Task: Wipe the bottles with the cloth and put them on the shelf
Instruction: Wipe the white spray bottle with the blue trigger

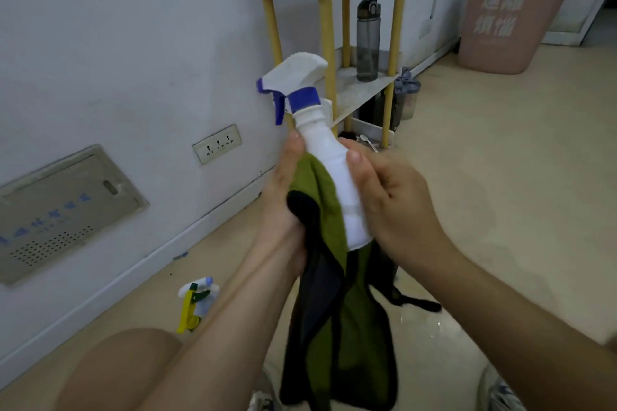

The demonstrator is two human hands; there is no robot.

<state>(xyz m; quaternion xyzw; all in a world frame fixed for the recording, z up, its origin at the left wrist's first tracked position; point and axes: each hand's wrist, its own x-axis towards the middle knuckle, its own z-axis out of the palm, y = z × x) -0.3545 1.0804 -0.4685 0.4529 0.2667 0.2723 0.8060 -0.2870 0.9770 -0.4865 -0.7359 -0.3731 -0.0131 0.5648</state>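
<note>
Both hands are busy: the right hand (390, 197) grips the white spray bottle (334, 157) round its body. The left hand (283, 197) holds the green cloth (334, 310) pressed on the other side, thumb up by the neck. It is held up in the air in front of the shelf (360, 90), not on it yet. So the wiping looks to be going on now. One grey bottle (368, 40) already stands on the shelf. On the floor by the wall lies a second spray bottle (197, 300), which probably waits for its turn. No label shows on the held one. White signs on the pink bin (500, 10) and blue ones on the wall panel (63, 210) are too blurry to read.
</note>
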